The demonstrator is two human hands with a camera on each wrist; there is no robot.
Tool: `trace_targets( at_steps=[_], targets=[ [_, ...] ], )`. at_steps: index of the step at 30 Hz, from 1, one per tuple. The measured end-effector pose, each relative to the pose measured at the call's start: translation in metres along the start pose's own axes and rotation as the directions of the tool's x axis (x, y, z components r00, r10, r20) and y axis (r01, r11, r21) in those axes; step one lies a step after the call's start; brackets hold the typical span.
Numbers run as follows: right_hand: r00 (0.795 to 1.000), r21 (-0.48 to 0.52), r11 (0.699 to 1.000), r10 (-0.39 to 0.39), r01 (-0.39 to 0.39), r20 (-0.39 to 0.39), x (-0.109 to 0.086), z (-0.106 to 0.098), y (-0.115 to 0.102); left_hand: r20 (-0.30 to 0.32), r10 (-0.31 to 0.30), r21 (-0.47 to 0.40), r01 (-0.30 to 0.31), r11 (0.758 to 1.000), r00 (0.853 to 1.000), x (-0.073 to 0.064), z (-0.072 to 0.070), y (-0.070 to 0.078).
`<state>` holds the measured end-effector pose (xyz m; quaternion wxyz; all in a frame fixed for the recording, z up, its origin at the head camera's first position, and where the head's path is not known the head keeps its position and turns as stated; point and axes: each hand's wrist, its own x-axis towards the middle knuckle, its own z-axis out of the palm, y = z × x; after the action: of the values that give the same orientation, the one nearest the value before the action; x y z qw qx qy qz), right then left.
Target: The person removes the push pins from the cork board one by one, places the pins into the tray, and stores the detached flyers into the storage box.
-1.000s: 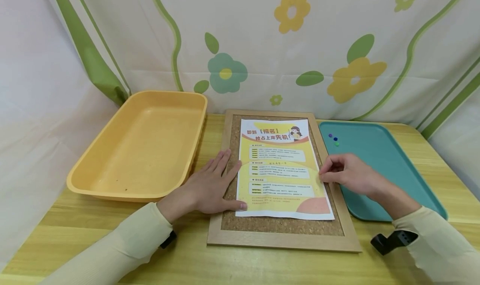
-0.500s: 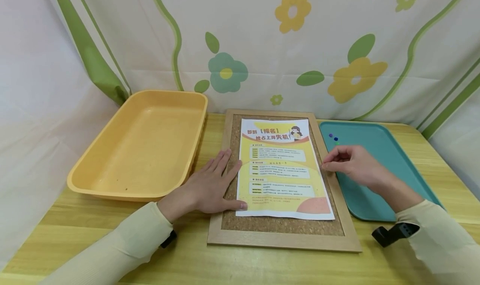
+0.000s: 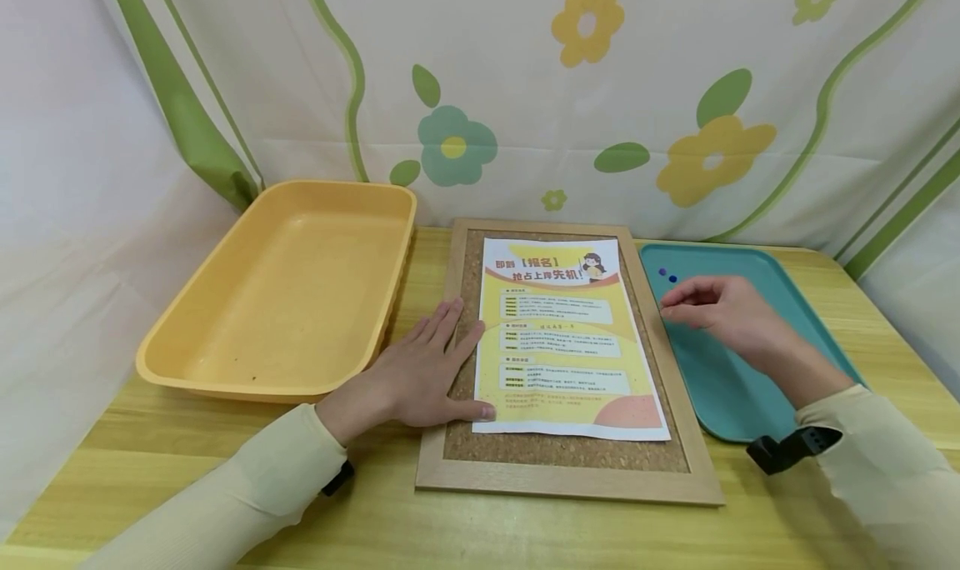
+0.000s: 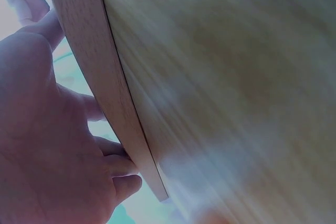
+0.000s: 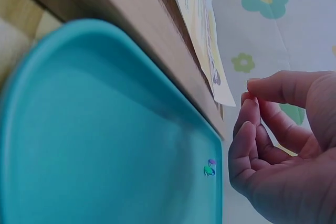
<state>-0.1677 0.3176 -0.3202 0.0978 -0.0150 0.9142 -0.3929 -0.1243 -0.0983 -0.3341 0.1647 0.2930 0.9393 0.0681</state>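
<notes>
In the head view a printed yellow and white sheet (image 3: 555, 345) lies on a wood-framed cork board (image 3: 570, 451). My left hand (image 3: 420, 378) rests spread over the board's left frame, its thumb on the lower left corner of the sheet. Over the near-left part of a teal tray (image 3: 750, 387) is my right hand (image 3: 720, 312), fingers curled and thumb tip against the index fingertip, with nothing visible in between. Small push pins lie in the tray: a purple one (image 3: 662, 272), a blue one (image 3: 672, 278) and, in the right wrist view, a green one (image 5: 209, 170).
A deep yellow tub (image 3: 277, 295) stands left of the board on the wooden table (image 3: 360, 512). Behind everything hangs a white curtain (image 3: 517, 70) with printed flowers. The tray sits close against the board's right side.
My right hand has moved from the sheet's right edge to the right and away from me, over the tray, and now covers the green push pin in the head view. The left hand stays put.
</notes>
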Motion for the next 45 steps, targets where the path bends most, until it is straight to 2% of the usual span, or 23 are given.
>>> trace_targets(
  at_steps=[8,25,33,45],
  targets=[
    [0.999,0.019,0.999,0.048,-0.048,-0.018,0.005,-0.008,0.008,0.003,0.001,0.004,-0.001,1.0,1.0,0.001,0.0,0.0],
    [0.995,0.072,0.996,0.06,-0.054,-0.085,0.016,-0.022,0.023,0.01,0.0,0.007,0.0,1.0,1.0,0.002,0.0,0.001],
    [0.989,0.049,0.996,0.082,-0.077,-0.124,0.027,-0.022,0.032,0.009,-0.008,0.011,0.008,1.0,1.0,0.002,0.0,0.001],
    [0.982,0.015,0.992,0.13,-0.129,-0.139,0.036,-0.023,0.043,0.003,-0.003,-0.002,0.003,1.0,1.0,0.002,0.001,-0.001]
  ],
)
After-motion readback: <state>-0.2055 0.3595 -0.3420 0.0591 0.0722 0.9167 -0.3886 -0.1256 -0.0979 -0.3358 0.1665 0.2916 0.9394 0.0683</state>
